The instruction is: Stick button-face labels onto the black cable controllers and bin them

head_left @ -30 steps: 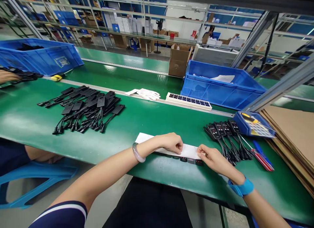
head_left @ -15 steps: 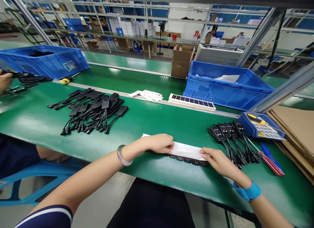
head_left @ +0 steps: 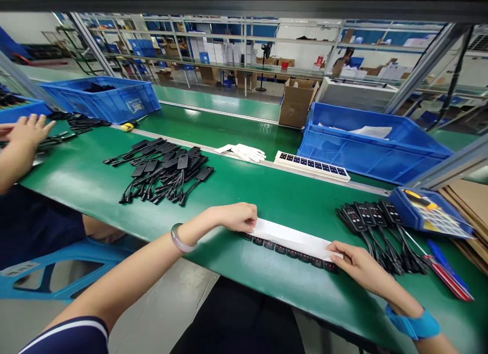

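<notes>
A long white paper strip point(head_left: 292, 236) lies across the near part of the green bench, with a row of black label-like pieces with red marks point(head_left: 293, 253) along its near edge. My left hand point(head_left: 241, 217) has its fingers closed on the strip's left end. At the other end my right hand point(head_left: 353, 262) pinches the strip's right corner between thumb and fingers. To the right rest several black controllers with cables point(head_left: 368, 217), their faces carrying buttons. A larger pile of black cabled modules point(head_left: 171, 163) lies to the left.
White gloves point(head_left: 246, 152) and a white sheet stack with dark labels point(head_left: 311, 167) lie along the rail. Blue bins point(head_left: 375, 148) stand behind. A small blue tray point(head_left: 430, 217), a screwdriver point(head_left: 444, 272) and a blue pen are at right. At far left, a co-worker's hand point(head_left: 28, 133) shows.
My view has shifted, so the bench things appear further right. My hands are farther apart along the strip, and more of the strip and its black row shows between them.
</notes>
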### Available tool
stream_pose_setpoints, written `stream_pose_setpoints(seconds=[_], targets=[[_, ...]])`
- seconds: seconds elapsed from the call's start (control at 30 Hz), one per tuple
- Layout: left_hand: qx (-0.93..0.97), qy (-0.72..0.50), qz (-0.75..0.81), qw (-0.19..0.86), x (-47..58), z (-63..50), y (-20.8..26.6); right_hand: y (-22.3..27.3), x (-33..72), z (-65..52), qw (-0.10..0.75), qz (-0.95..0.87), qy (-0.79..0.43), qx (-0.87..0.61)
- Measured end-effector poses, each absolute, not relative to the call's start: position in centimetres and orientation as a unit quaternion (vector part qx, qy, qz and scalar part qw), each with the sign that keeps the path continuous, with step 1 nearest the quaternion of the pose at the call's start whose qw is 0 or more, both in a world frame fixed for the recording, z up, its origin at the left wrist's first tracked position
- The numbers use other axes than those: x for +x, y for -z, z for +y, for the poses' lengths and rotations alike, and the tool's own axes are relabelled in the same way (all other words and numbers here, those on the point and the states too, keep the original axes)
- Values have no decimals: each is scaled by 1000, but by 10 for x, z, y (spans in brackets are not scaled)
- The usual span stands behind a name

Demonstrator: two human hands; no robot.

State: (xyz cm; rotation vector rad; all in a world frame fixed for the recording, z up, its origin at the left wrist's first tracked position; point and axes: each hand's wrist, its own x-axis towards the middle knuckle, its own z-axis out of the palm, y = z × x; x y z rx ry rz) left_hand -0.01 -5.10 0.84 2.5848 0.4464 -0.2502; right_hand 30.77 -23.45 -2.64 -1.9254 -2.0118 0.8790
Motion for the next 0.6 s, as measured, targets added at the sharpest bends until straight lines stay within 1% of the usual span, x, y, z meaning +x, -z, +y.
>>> stream_pose_setpoints(seconds=[0.2,0.4,0.5,0.6], targets=[[942,96,214,238,-17,-47,0,29,313,-234,100,-687,-307,-651],[928,43,336,154,-5,-62,20,32,312,-235,123,-679,-309,-655],[925,26,338,173,-6,-57,21,30,309,-234,145,-663,-308,-666],[929,12,290,228,-20,-44,14,24,308,-230,211,-620,-376,-655]])
